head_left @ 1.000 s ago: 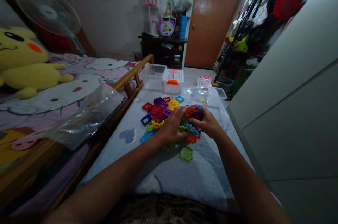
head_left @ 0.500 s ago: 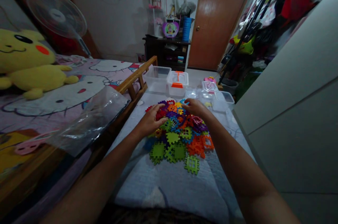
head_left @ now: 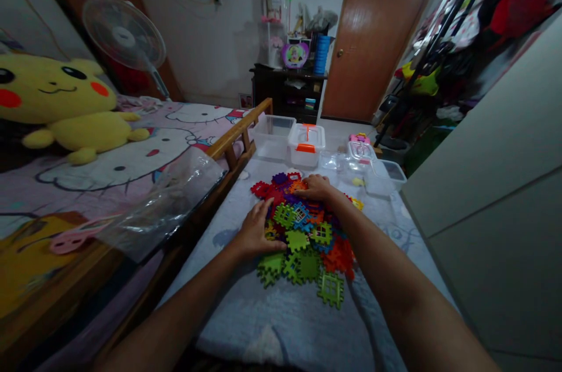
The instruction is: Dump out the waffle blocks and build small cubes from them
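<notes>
While the left hand (head_left: 257, 231) touches tiles (head_left: 302, 241), Hello Kitty bedding (head_left: 144, 152) shows.

Head-worn view looks forward and down (fairly close) over the tile pile (head_left: 302, 237) toward the door (head_left: 369, 38).

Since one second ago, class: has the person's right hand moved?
Yes. The right hand has reached farther away, towards the white plastic box with orange handle.
</notes>
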A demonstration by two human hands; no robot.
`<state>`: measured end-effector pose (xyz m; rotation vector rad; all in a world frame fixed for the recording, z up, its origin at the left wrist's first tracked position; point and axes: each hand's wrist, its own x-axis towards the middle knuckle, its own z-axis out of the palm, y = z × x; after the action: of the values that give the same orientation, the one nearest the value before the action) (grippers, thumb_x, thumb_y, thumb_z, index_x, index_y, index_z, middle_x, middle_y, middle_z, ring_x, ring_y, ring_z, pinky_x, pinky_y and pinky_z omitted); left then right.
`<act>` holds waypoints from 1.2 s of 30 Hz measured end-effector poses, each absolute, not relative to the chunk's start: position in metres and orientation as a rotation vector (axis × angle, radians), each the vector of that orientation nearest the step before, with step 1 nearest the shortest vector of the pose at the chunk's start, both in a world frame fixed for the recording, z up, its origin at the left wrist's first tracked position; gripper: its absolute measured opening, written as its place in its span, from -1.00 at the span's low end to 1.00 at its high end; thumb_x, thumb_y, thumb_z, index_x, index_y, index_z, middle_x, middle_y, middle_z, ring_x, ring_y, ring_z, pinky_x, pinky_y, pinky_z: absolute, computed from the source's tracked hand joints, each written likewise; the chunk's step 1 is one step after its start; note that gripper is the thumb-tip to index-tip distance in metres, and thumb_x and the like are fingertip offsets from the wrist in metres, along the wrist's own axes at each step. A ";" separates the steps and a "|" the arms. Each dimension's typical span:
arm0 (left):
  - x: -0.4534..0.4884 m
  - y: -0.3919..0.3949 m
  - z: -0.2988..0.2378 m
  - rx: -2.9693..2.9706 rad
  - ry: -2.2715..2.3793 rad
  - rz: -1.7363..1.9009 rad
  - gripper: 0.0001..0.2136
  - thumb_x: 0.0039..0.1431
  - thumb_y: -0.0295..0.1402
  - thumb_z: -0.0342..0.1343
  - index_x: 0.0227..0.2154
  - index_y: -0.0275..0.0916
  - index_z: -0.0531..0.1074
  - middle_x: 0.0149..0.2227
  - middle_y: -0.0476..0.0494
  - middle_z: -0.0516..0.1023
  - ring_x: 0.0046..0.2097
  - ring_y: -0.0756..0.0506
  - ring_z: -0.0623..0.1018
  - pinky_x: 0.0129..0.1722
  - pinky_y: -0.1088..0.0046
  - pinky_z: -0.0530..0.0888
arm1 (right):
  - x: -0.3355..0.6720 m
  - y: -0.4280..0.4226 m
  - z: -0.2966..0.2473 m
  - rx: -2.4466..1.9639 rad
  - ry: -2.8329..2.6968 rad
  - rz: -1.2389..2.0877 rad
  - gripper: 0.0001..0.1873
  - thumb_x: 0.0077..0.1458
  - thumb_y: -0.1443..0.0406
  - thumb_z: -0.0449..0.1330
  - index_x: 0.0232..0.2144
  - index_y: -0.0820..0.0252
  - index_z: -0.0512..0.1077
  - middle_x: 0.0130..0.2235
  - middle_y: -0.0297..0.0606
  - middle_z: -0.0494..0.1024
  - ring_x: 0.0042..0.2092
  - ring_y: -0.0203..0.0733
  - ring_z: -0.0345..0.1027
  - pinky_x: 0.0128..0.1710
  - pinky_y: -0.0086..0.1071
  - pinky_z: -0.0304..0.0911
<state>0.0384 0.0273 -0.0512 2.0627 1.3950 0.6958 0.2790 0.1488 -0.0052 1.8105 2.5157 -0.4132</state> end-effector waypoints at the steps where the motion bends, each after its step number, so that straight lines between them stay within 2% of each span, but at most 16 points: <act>1: 0.043 0.026 -0.053 2.074 1.397 0.722 0.12 -0.27 0.05 0.41 0.34 -0.19 0.01 0.34 -0.44 0.07 0.36 -0.46 0.11 0.30 -0.12 0.12 | 0.279 0.146 -0.003 1.804 2.508 -0.421 -0.29 0.05 -0.26 0.11 -0.11 0.21 0.52 0.02 0.09 0.55 0.11 0.26 0.34 0.10 0.04 0.15; 4: 0.054 0.027 -0.055 2.072 1.381 0.823 0.07 -0.25 0.02 0.41 0.33 -0.18 0.04 0.32 -0.40 0.08 0.36 -0.45 0.12 0.30 -0.11 0.14 | 0.282 0.137 0.004 1.827 2.526 -0.680 -0.38 0.08 -0.22 0.12 -0.27 0.20 0.54 -0.17 -0.06 0.62 -0.09 0.08 0.46 -0.05 -0.18 0.28; 7: 0.063 0.031 -0.053 2.051 1.311 0.897 0.05 -0.22 -0.07 0.42 0.32 -0.21 0.03 0.31 -0.40 0.05 0.37 -0.42 0.10 0.32 -0.07 0.13 | 0.287 0.128 0.008 1.810 2.597 -1.112 -0.50 0.15 -0.10 0.14 -0.27 0.22 0.53 -0.25 -0.21 0.62 -0.22 -0.09 0.45 -0.18 -0.29 0.32; 10: 0.074 0.034 -0.046 2.054 1.246 0.947 -0.03 -0.17 -0.23 0.39 0.32 -0.19 0.04 0.31 -0.37 0.04 0.37 -0.39 0.11 0.34 -0.06 0.11 | 0.291 0.120 0.010 1.839 2.614 -1.347 -0.59 0.06 -0.01 0.25 -0.28 0.23 0.50 -0.27 -0.25 0.59 -0.24 -0.13 0.42 -0.18 -0.29 0.33; 13: 0.088 0.040 -0.033 2.063 1.194 0.994 -0.13 -0.13 -0.32 0.35 0.28 -0.21 0.12 0.32 -0.37 0.05 0.37 -0.37 0.13 0.34 -0.01 0.13 | 0.295 0.111 0.010 1.847 2.604 -1.677 -0.60 -0.03 0.04 0.31 -0.25 0.20 0.46 -0.27 -0.29 0.57 -0.21 -0.13 0.42 -0.16 -0.28 0.35; 17: 0.107 0.052 -0.009 2.036 1.005 1.021 -0.24 -0.10 -0.38 0.30 0.23 -0.21 0.20 0.24 -0.32 0.26 0.29 -0.31 0.29 0.30 0.06 0.24 | 0.305 0.101 0.010 1.788 2.587 -2.202 -0.51 -0.14 0.10 0.32 -0.14 0.13 0.39 -0.19 -0.33 0.55 -0.18 -0.16 0.43 -0.14 -0.30 0.37; 21: 0.117 0.067 0.012 1.992 0.730 0.845 -0.27 -0.06 -0.48 0.17 0.25 -0.12 0.17 0.21 -0.22 0.37 0.22 -0.22 0.40 0.23 0.11 0.34 | 0.332 0.090 0.011 1.842 2.528 -2.433 -0.55 -0.18 0.18 0.29 -0.17 0.10 0.36 -0.26 -0.36 0.54 -0.28 -0.21 0.42 -0.19 -0.29 0.36; 23: 0.118 0.077 0.017 1.999 0.659 0.730 -0.30 -0.06 -0.53 0.06 0.23 -0.11 0.21 0.22 -0.20 0.38 0.23 -0.19 0.39 0.22 0.12 0.35 | 0.350 0.082 0.011 1.928 2.522 -2.427 -0.60 -0.14 0.19 0.25 -0.18 0.10 0.37 -0.27 -0.35 0.54 -0.29 -0.20 0.43 -0.19 -0.27 0.36; 26: 0.114 0.098 0.017 2.003 0.728 0.669 -0.37 -0.07 -0.53 0.00 0.17 -0.15 0.30 0.21 -0.18 0.39 0.23 -0.19 0.40 0.20 0.11 0.36 | 0.377 0.069 0.009 2.197 2.566 -2.229 -0.65 -0.15 0.23 0.21 -0.22 0.11 0.39 -0.23 -0.30 0.57 -0.19 -0.12 0.45 -0.09 -0.20 0.35; 31: 0.095 0.144 0.001 2.157 1.253 0.785 -0.63 0.14 -0.32 0.00 0.00 -0.27 0.44 0.09 -0.27 0.48 0.15 -0.23 0.43 0.21 0.15 0.31 | 0.407 0.050 -0.007 2.690 2.583 -1.564 -0.67 -0.09 0.17 0.12 -0.25 0.17 0.45 -0.17 -0.17 0.58 -0.05 0.00 0.42 0.05 -0.12 0.28; 33: 0.086 0.158 -0.011 2.165 1.543 0.733 -0.61 0.18 -0.21 0.02 0.00 -0.30 0.44 0.13 -0.33 0.45 0.19 -0.28 0.38 0.24 0.12 0.25 | 0.413 0.046 -0.016 2.853 2.520 -1.276 -0.57 -0.02 0.09 0.09 -0.18 0.22 0.47 -0.09 -0.09 0.57 0.01 0.05 0.39 0.09 -0.10 0.24; 36: 0.075 0.169 -0.030 2.070 1.700 0.530 -0.48 0.18 -0.03 0.03 0.08 -0.28 0.40 0.18 -0.36 0.42 0.23 -0.35 0.34 0.23 0.04 0.22 | 0.414 0.042 -0.030 2.891 2.429 -1.126 -0.43 0.06 -0.03 0.06 -0.07 0.26 0.47 0.00 -0.03 0.54 0.05 0.06 0.39 0.11 -0.09 0.22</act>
<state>0.0749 0.1688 -0.0300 2.0700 1.7003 0.5300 0.4136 0.0422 -0.0297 2.8913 2.4287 -1.1257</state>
